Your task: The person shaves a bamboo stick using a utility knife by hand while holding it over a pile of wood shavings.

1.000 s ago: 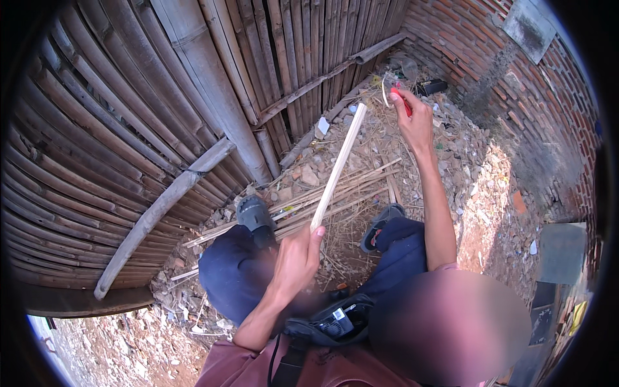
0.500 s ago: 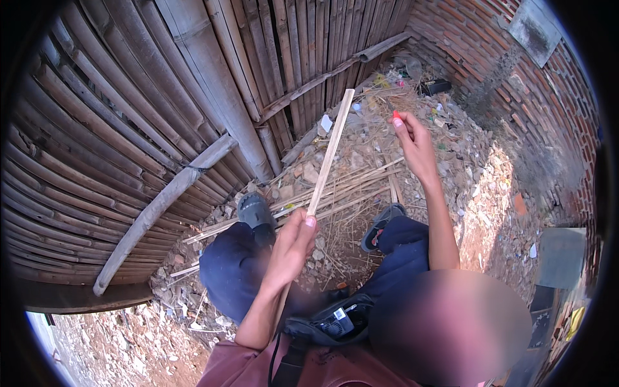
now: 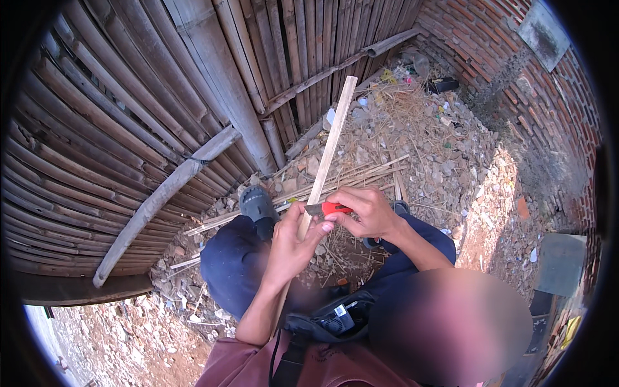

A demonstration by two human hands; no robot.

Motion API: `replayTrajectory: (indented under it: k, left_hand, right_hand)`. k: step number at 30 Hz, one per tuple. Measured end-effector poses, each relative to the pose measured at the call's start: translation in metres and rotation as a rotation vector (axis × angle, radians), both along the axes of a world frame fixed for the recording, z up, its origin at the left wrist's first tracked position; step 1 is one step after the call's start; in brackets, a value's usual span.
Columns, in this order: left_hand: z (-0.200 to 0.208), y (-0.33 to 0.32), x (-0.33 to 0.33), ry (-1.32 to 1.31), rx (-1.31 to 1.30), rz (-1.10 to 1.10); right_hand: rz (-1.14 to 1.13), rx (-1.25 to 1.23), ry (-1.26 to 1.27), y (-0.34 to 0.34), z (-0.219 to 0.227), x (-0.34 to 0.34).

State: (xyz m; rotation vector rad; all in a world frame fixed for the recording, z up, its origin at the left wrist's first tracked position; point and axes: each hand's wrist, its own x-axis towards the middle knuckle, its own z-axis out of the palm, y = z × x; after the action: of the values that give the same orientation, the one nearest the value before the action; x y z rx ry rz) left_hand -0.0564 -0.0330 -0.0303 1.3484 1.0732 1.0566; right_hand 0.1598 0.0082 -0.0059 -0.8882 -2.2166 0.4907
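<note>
A bamboo fence [image 3: 129, 109] and a brick wall [image 3: 516, 71] are seen enclosing rubble-strewn ground [image 3: 464, 161], where loose bamboo slivers [image 3: 348, 175] are scattered near the feet. A long pale bamboo strip [image 3: 327, 151] is held upright-tilted, its top end pointing toward the fence. The left hand [image 3: 293, 242] is clenched around the strip's lower part. The right hand [image 3: 364, 209] is closed on a red-handled knife [image 3: 327, 208], whose blade is laid against the strip just above the left hand. The work is judged to be partway: the strip looks split, but no trimming on it can be made out. The only container is a dark pouch [image 3: 332, 319] at the waist; its contents cannot be told.
</note>
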Motion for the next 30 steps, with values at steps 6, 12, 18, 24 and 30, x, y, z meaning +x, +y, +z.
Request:
replayTrajectory:
  k: [6,12,18,24,30]
  left_hand:
    - [0.003,-0.002,-0.002,0.062,-0.024,0.006]
    - [-0.004,0.000,0.000,0.108,0.077,0.040]
    - [-0.003,0.001,0.001,0.133,0.087,0.050]
    - [0.000,0.002,0.004,0.144,0.077,0.089]
    - [0.008,0.003,0.005,0.142,0.046,0.118]
  right_hand:
    - [-0.016,-0.018,-0.013,-0.004,-0.006,-0.002]
    - [-0.014,-0.003,0.025,-0.002,-0.013,-0.003]
    - [-0.061,-0.009,0.017,-0.005,-0.013,-0.006]
    - [-0.123,0.051,0.030,-0.008,-0.012,-0.014]
    - [-0.183,0.090,0.007,-0.012,-0.007,-0.019]
